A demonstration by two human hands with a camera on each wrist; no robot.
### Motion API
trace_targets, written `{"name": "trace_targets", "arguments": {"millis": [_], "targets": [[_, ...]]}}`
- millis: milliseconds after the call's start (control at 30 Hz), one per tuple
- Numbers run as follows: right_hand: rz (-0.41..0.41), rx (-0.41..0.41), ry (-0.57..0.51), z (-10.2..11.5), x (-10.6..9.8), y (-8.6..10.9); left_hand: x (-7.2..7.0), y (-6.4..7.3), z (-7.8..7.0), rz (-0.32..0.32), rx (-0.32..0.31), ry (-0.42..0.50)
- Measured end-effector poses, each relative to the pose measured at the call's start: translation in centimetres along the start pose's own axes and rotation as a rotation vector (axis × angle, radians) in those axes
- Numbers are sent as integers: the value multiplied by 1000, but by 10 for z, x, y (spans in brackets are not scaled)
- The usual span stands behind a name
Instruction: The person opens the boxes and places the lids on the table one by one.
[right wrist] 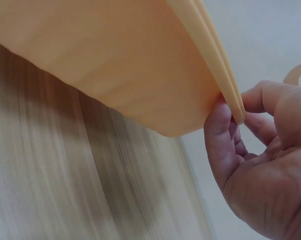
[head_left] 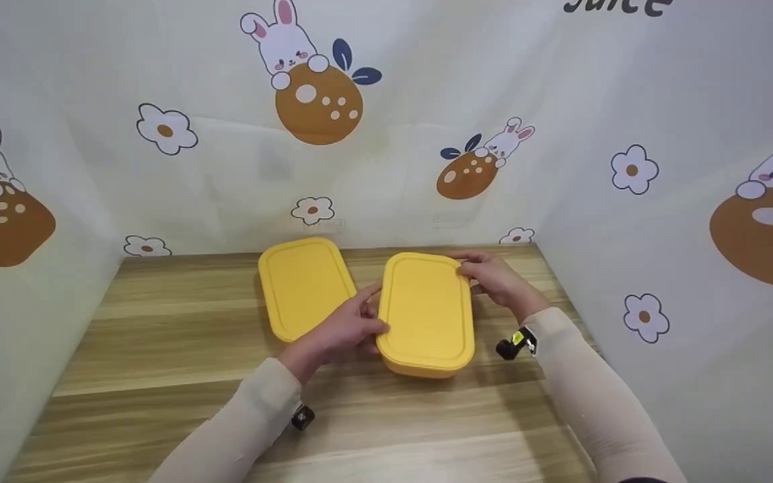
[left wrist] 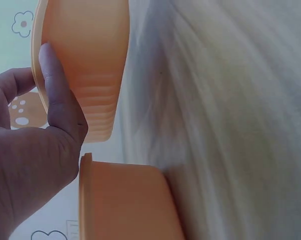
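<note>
A yellow lidded plastic box (head_left: 427, 310) is held between both hands, tilted, with its ribbed side wall showing in the left wrist view. My left hand (head_left: 339, 329) grips its left long edge, thumb on the lid rim and fingers against the side below. At the far right corner, my right hand (head_left: 499, 280) pinches the rim from above and below. A shadow lies under this box on the wood. A second yellow lidded box (head_left: 307, 285) stands on the table to the left, partly hidden behind my left hand and forearm.
The wood-grain table (head_left: 178, 376) meets a pale printed cloth (head_left: 393, 87) at the back and on both sides. Small black cameras sit on both wrists, the right one (head_left: 512, 345) close over the table.
</note>
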State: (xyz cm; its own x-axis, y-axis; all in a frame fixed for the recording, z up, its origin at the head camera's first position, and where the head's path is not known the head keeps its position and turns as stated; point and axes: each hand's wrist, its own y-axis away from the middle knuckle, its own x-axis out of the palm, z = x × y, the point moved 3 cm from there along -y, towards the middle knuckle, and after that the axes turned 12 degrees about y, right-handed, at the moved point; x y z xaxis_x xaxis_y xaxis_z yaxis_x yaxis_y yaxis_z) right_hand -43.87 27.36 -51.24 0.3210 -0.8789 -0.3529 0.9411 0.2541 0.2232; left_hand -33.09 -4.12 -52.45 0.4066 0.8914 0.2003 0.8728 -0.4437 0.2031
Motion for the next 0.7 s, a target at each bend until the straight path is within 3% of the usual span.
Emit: {"name": "trace_targets", "arguments": {"millis": [100, 300, 700], "targets": [[15, 0, -16, -1, 6, 0, -1, 7, 6, 5, -2, 44], [24, 1, 25, -3, 15, 3, -4, 20, 17, 1, 9, 47], [58, 4, 32, -6, 22, 8, 6, 37, 29, -16, 3, 108]]}}
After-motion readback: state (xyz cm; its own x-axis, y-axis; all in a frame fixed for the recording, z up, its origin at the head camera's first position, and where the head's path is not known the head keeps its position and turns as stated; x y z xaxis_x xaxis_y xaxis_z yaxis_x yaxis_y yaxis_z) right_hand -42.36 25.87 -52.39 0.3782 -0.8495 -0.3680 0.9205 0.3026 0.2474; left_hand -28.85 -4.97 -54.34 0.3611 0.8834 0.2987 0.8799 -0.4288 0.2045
